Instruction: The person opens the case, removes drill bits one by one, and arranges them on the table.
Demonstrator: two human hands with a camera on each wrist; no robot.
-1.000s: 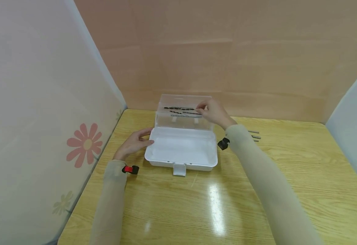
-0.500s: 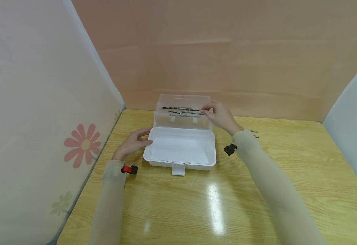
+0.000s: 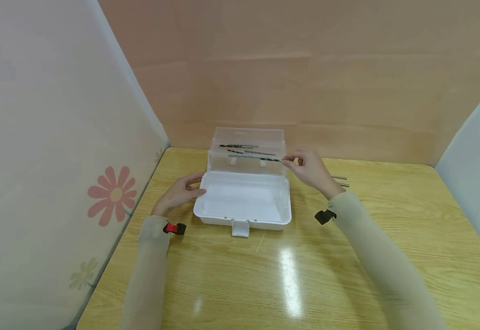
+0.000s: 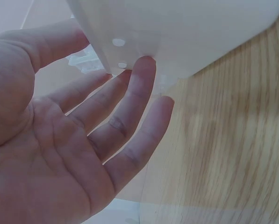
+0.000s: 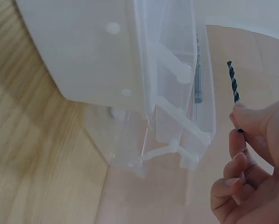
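In the head view a white plastic toolbox [image 3: 242,201] stands with its lid raised and its translucent fold-out trays [image 3: 219,161] spread at the back. Several drill bits [image 3: 238,146] lie in the trays. My right hand [image 3: 308,170] pinches a dark twist drill bit [image 3: 268,159] between thumb and index finger, its fluted end pointing left over the lower tray. The right wrist view has this drill bit [image 5: 233,83] beside the tray ends. My left hand [image 3: 179,193] rests against the box's left side with relaxed fingers, fingertips [image 4: 145,65] at the outer wall, thumb near the rim.
More metal drill bits [image 3: 342,185] lie on the wooden table [image 3: 405,215] to the right, partly hidden by my right wrist. A latch [image 3: 240,228] hangs at the box front. An orange-brown backdrop [image 3: 347,91] and a pale flowered side panel [image 3: 58,160] border the table.
My right hand has moved right and toward me, carrying the drill bit from over the upper tray to the lower tray's right part. The left hand stays on the box.
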